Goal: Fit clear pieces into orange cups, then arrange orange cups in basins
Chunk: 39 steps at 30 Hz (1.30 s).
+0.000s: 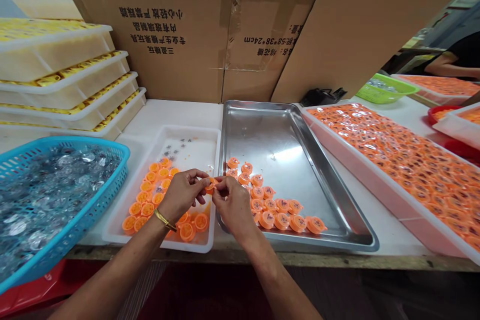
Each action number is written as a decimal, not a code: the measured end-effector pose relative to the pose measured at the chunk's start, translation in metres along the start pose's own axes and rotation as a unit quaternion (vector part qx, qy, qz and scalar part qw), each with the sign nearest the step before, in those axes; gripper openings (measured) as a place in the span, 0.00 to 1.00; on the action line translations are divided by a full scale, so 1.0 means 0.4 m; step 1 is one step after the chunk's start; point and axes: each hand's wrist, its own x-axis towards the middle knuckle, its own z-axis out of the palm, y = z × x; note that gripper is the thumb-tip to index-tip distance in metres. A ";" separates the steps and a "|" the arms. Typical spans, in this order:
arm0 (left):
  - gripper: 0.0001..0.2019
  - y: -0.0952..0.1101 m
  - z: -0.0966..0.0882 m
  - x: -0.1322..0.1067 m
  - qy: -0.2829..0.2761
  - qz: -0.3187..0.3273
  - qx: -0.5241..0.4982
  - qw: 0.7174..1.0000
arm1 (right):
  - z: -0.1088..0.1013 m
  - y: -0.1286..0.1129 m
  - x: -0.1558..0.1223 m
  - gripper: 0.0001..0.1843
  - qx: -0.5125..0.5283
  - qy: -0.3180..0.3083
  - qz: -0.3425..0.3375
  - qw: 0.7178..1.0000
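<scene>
Between both hands is a small round orange plastic case [210,186], held over the gap where two trays meet. My left hand [185,191], with a gold bracelet at the wrist, pinches its left side. The fingers of my right hand [231,202] are closed on its right edge. Below my left hand, a white plastic tray [161,135] contains orange round cases [145,196] and a few small dark star-shaped bits [172,152]. To the right, a metal tray [277,135] bears several orange cases [282,221] with dark printed faces, grouped at its near left.
A blue basket [125,152] of clear discs stands at left, before stacked white trays [71,95] of yellow pieces. On the right lies a long tray [375,200] packed with orange cases. Cardboard boxes [187,75] wall the back. Another person's arm [450,66] shows far right.
</scene>
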 end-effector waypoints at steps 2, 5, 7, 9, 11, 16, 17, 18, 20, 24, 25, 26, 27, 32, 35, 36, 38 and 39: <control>0.13 0.006 -0.003 0.003 -0.003 -0.006 -0.002 1.000 | -0.001 -0.003 0.001 0.05 -0.008 0.000 -0.004 1.000; 0.13 0.009 -0.007 0.005 -0.006 -0.005 0.004 1.000 | -0.002 -0.005 0.002 0.06 -0.010 -0.002 -0.011 1.000; 0.13 0.009 -0.009 0.003 -0.011 -0.002 0.009 1.000 | -0.002 -0.005 0.002 0.06 -0.008 0.001 -0.013 1.000; 0.12 0.010 -0.009 -0.004 -0.006 0.009 0.030 0.999 | -0.001 -0.006 0.002 0.06 -0.008 0.004 -0.013 1.000; 0.12 0.013 -0.008 -0.015 0.028 0.037 0.076 0.996 | -0.001 -0.009 0.003 0.06 -0.009 0.002 -0.009 1.000; 0.12 0.019 -0.007 -0.028 0.071 0.075 0.128 0.986 | -0.002 -0.019 0.005 0.06 0.011 -0.003 0.012 1.000; 0.12 0.018 -0.008 -0.027 0.061 0.063 0.117 0.989 | -0.002 -0.020 0.005 0.05 0.013 -0.001 0.014 1.000; 0.12 0.016 -0.009 -0.024 0.049 0.049 0.104 0.992 | -0.001 -0.020 0.004 0.05 0.014 0.002 0.015 1.000; 0.12 0.014 -0.010 -0.020 0.038 0.032 0.087 0.995 | 0.001 -0.020 0.003 0.05 0.015 0.006 0.017 1.000; 0.12 0.015 -0.008 -0.022 0.064 0.050 0.114 0.990 | 0.004 -0.020 0.000 0.05 0.023 0.006 0.020 1.000; 0.12 0.015 -0.007 -0.025 0.067 0.054 0.122 0.989 | 0.004 -0.021 -0.001 0.05 0.026 0.007 0.020 0.999; 0.12 0.015 -0.006 -0.028 0.069 0.058 0.126 0.988 | 0.005 -0.022 -0.002 0.05 0.028 0.008 0.021 0.999; 0.13 0.014 -0.005 -0.031 0.069 0.059 0.127 0.988 | 0.005 -0.024 -0.003 0.05 0.031 0.009 0.023 0.999; 0.16 -0.001 -0.003 -0.040 0.087 0.057 0.119 0.987 | 0.007 -0.033 -0.009 0.04 0.053 0.012 0.031 0.998; 0.18 -0.006 -0.004 -0.037 0.049 0.035 0.082 0.995 | 0.009 -0.036 -0.014 0.03 0.061 0.022 0.030 0.997; 0.18 -0.007 -0.004 -0.035 0.025 0.026 0.066 0.997 | 0.010 -0.036 -0.015 0.03 0.063 0.029 0.028 0.997; 0.18 -0.008 -0.004 -0.031 -0.019 0.015 0.034 0.999 | 0.013 -0.035 -0.019 0.03 0.069 0.046 0.031 0.996; 0.18 -0.009 -0.004 -0.030 -0.033 0.010 0.020 0.999 | 0.014 -0.035 -0.021 0.02 0.071 0.052 0.036 0.995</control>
